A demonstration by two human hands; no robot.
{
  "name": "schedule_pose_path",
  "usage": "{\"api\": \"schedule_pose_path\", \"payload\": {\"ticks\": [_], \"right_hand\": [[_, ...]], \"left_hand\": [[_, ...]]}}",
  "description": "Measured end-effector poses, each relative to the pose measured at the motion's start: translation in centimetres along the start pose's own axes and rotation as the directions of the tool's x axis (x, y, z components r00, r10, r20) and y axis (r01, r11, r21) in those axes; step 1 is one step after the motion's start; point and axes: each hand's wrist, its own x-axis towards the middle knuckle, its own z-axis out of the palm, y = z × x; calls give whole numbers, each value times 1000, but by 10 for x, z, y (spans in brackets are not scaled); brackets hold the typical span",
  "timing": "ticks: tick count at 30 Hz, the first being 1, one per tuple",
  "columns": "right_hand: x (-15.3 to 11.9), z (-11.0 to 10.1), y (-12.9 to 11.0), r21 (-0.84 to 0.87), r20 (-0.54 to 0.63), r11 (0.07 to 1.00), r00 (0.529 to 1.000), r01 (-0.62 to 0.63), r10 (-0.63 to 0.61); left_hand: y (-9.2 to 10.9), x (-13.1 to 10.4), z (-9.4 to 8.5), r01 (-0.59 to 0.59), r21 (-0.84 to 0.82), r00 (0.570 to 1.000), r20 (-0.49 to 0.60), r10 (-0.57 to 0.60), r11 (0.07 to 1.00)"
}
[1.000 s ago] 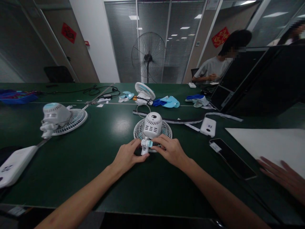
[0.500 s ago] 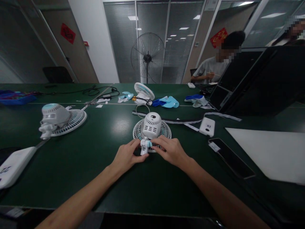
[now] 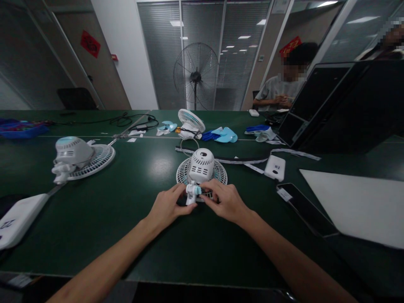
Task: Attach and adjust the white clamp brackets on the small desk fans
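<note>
A small white fan (image 3: 202, 165) lies grille-down on the green table, its motor housing upward and its white bracket (image 3: 191, 196) pointing toward me. My left hand (image 3: 168, 203) is closed on the left side of that bracket, thumb below and fingers above. On the bracket's right side sits a light-blue knob (image 3: 198, 190). My right hand (image 3: 224, 199) pinches at this knob with thumb and forefinger; the fingertips partly cover it. Part of the fan's grille (image 3: 221, 171) shows behind the right fingers.
Another fan (image 3: 74, 156) lies to the left, near a white power bank (image 3: 22, 219). A third fan (image 3: 191, 124) and blue fan blades (image 3: 226, 135) are farther back. Rightward are a small white device (image 3: 275, 168), a phone (image 3: 307, 209), a white sheet (image 3: 356, 204) and a seated person (image 3: 279, 90).
My right fingers have shifted slightly around the knob, while my left hand and the fan stay in place. The seated person at the back has leaned a little to the left.
</note>
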Motion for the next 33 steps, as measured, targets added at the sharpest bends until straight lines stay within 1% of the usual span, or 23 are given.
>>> {"api": "schedule_pose_path", "payload": {"ticks": [3, 5, 7, 10, 12, 14, 18, 20, 22, 24, 27, 29, 30, 33], "right_hand": [[-1, -2, 5, -44, 12, 998, 999, 49, -49], [1, -1, 6, -41, 0, 998, 999, 46, -46], [4, 2, 3, 19, -23, 1000, 1000, 10, -10], [8, 7, -4, 187, -54, 978, 994, -89, 100], [8, 7, -7, 246, -64, 960, 986, -135, 156], [6, 6, -7, 217, -67, 968, 987, -128, 146], [1, -1, -2, 77, -5, 997, 1000, -8, 8], [2, -2, 0, 54, -6, 998, 1000, 14, -14], [4, 0, 0, 86, -35, 996, 999, -13, 17], [6, 2, -2, 155, -55, 985, 995, -70, 79], [7, 6, -5, 221, -34, 965, 988, -139, 150], [6, 7, -5, 207, -12, 968, 989, -142, 147], [5, 7, -5, 193, -1, 972, 990, -137, 140], [3, 7, -4, 151, 35, 980, 992, -129, 125]], "left_hand": [[0, 0, 1, -5, -5, 1000, 1, 5, 1000], [0, 0, 1, -4, 1, 1000, 6, 4, 1000], [0, 0, 2, -2, 14, 1000, 15, 2, 1000], [1, 0, 1, 3, 34, 1000, 16, -3, 999], [1, 0, 1, 2, 36, 1000, 11, -2, 999], [1, 0, 1, -4, 33, 1000, 5, 3, 999], [0, 0, 2, -14, 25, 1000, 3, 14, 1000], [-1, 1, 2, -14, 30, 1000, 2, 14, 999], [-1, 0, 2, -15, 38, 1000, 1, 15, 999], [1, -1, 3, -17, 47, 1000, -9, 18, 999], [5, -3, 4, 25, 6, 997, -70, -25, 1000], [9, -3, 4, 58, -48, 990, -125, -64, 997], [10, -2, 4, 58, -59, 988, -137, -65, 997], [11, 3, -2, 11, -39, 993, -115, -15, 999]]}}
